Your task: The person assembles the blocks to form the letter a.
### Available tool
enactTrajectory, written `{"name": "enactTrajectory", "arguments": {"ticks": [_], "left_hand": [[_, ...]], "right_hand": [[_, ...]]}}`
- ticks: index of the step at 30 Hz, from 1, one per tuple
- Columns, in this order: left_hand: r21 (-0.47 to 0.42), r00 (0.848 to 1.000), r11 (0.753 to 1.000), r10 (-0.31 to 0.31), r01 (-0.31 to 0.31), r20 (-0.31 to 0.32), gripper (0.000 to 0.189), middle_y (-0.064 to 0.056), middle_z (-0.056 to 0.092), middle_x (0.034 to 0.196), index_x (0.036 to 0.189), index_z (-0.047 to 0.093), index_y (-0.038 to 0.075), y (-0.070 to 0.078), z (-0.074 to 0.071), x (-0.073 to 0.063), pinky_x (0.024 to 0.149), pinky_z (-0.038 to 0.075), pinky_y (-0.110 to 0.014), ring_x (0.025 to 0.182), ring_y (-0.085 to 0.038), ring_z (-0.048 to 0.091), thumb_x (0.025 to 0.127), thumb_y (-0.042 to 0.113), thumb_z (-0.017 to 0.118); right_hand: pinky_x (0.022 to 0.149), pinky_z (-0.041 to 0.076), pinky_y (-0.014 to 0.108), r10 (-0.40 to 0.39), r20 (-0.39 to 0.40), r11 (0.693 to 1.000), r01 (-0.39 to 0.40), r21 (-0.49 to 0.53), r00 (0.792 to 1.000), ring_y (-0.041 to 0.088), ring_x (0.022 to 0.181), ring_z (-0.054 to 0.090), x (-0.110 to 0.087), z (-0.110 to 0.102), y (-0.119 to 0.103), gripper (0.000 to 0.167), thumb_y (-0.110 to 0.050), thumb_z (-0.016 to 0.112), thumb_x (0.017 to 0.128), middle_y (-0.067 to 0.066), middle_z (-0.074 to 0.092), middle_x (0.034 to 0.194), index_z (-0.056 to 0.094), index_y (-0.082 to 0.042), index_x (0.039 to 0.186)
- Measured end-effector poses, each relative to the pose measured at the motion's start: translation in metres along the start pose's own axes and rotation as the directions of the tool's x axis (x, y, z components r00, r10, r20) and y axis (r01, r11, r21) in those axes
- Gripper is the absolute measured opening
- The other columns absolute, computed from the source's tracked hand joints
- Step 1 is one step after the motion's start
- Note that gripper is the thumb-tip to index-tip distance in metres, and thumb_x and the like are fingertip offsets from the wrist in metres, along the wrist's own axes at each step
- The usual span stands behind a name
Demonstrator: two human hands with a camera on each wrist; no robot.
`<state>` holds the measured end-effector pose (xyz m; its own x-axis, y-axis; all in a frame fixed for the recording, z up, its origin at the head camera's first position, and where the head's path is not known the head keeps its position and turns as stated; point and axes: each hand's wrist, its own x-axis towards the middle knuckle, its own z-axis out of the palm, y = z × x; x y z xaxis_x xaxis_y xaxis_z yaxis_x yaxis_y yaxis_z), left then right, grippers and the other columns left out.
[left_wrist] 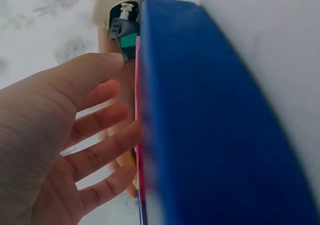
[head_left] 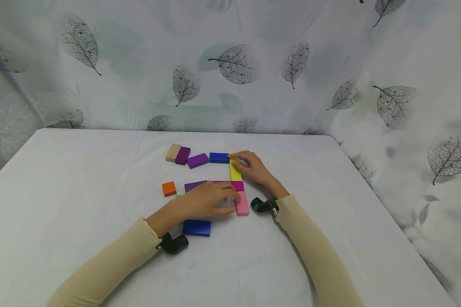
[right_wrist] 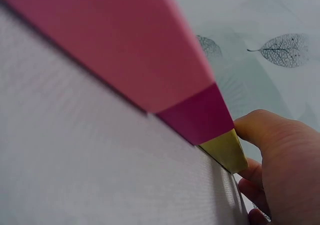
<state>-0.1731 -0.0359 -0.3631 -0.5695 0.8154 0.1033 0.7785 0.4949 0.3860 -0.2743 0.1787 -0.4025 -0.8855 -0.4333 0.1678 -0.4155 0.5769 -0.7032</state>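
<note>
My right hand (head_left: 255, 170) is at the upper end of a yellow block (head_left: 236, 171), thumb and forefinger bent about it; in the right wrist view, the yellow block's (right_wrist: 227, 152) end lies between them. The forefinger also reaches the right end of a blue block (head_left: 219, 157). Over the lower blocks hovers my left hand (head_left: 203, 200), fingers loosely bent, fingertips beside a pink block (head_left: 242, 204); whether they touch it I cannot tell. In the left wrist view, nothing is in the left hand (left_wrist: 65, 130). A magenta block (head_left: 237, 186) joins the yellow and pink ones.
At the row's left lie purple (head_left: 197, 160), dark purple (head_left: 182, 155) and tan (head_left: 173, 152) blocks. An orange block (head_left: 169, 189) lies below, near a violet block (head_left: 195, 185) and a partly hidden green block (head_left: 179, 196). A blue block (head_left: 196, 228) lies nearest. White cloth covers the table (head_left: 100, 183).
</note>
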Motion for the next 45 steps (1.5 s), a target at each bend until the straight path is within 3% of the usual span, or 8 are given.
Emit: {"name": "enactTrajectory", "arguments": {"ticks": [6, 13, 19, 28, 32, 39, 45], "left_hand": [[-0.01, 1.0, 1.0, 0.008, -0.008, -0.007, 0.03, 0.0, 0.062, 0.119, 0.122, 0.066, 0.016, -0.003, -0.005, -0.002, 0.089, 0.05, -0.033, 0.096, -0.012, 0.061, 0.094, 0.027, 0.064], [-0.059, 0.997, 0.998, 0.015, -0.019, -0.074, 0.027, 0.001, 0.064, 0.114, 0.119, 0.068, 0.014, -0.007, -0.016, -0.004, 0.085, 0.05, -0.027, 0.094, -0.014, 0.062, 0.094, 0.023, 0.065], [-0.098, 0.994, 0.995, -0.031, 0.02, -0.104, 0.028, -0.002, 0.066, 0.114, 0.118, 0.069, 0.011, -0.015, -0.026, -0.007, 0.086, 0.053, -0.029, 0.101, -0.016, 0.062, 0.092, 0.021, 0.068], [-0.126, 0.984, 0.985, -0.135, 0.12, -0.116, 0.03, -0.004, 0.066, 0.111, 0.121, 0.067, 0.013, -0.03, -0.034, -0.013, 0.081, 0.055, -0.031, 0.097, -0.017, 0.062, 0.092, 0.023, 0.068], [-0.142, 0.978, 0.978, -0.169, 0.151, -0.125, 0.031, -0.005, 0.066, 0.112, 0.122, 0.067, 0.012, -0.038, -0.035, -0.015, 0.087, 0.054, -0.034, 0.102, -0.018, 0.062, 0.093, 0.022, 0.068], [-0.176, 0.966, 0.973, -0.184, 0.152, -0.181, 0.028, -0.007, 0.067, 0.115, 0.119, 0.068, 0.008, -0.051, -0.039, -0.021, 0.096, 0.05, -0.039, 0.11, -0.021, 0.061, 0.093, 0.02, 0.066], [-0.171, 0.951, 0.965, -0.233, 0.2, -0.203, 0.03, -0.007, 0.065, 0.119, 0.12, 0.067, 0.009, -0.06, -0.044, -0.026, 0.1, 0.047, -0.045, 0.119, -0.024, 0.057, 0.093, 0.02, 0.067]], "right_hand": [[0.111, 0.03, 0.052, 0.02, 0.009, 1.0, -0.02, -0.006, 1.0, 0.027, 0.131, 0.044, -0.003, 0.001, 0.002, 0.033, -0.021, 0.058, 0.098, 0.009, 0.058, 0.134, 0.064, -0.014, 0.13], [0.111, 0.029, 0.052, 0.016, -0.002, 1.0, -0.016, -0.009, 1.0, 0.029, 0.131, 0.043, -0.005, 0.0, 0.004, 0.033, -0.021, 0.058, 0.099, 0.011, 0.057, 0.135, 0.063, -0.012, 0.13], [0.111, 0.029, 0.053, 0.012, 0.004, 1.0, -0.012, -0.009, 1.0, 0.029, 0.131, 0.043, -0.005, -0.001, 0.004, 0.034, -0.021, 0.057, 0.099, 0.012, 0.057, 0.135, 0.063, -0.012, 0.131], [0.112, 0.028, 0.053, 0.012, 0.002, 1.0, -0.012, 0.011, 1.0, 0.028, 0.131, 0.044, -0.003, -0.001, 0.003, 0.033, -0.021, 0.058, 0.098, 0.011, 0.057, 0.134, 0.063, -0.011, 0.13], [0.112, 0.028, 0.054, 0.014, 0.002, 1.0, -0.014, 0.004, 1.0, 0.028, 0.132, 0.043, -0.002, 0.0, 0.004, 0.034, -0.022, 0.058, 0.098, 0.01, 0.057, 0.135, 0.063, -0.013, 0.131], [0.111, 0.029, 0.054, 0.018, 0.005, 1.0, -0.018, 0.004, 1.0, 0.028, 0.132, 0.042, -0.001, 0.002, 0.002, 0.034, -0.022, 0.058, 0.098, 0.01, 0.056, 0.136, 0.063, -0.013, 0.131], [0.112, 0.028, 0.053, 0.003, 0.008, 1.0, -0.003, 0.002, 1.0, 0.028, 0.132, 0.043, 0.001, 0.003, 0.001, 0.034, -0.021, 0.058, 0.099, 0.01, 0.057, 0.135, 0.063, -0.013, 0.131]]}}
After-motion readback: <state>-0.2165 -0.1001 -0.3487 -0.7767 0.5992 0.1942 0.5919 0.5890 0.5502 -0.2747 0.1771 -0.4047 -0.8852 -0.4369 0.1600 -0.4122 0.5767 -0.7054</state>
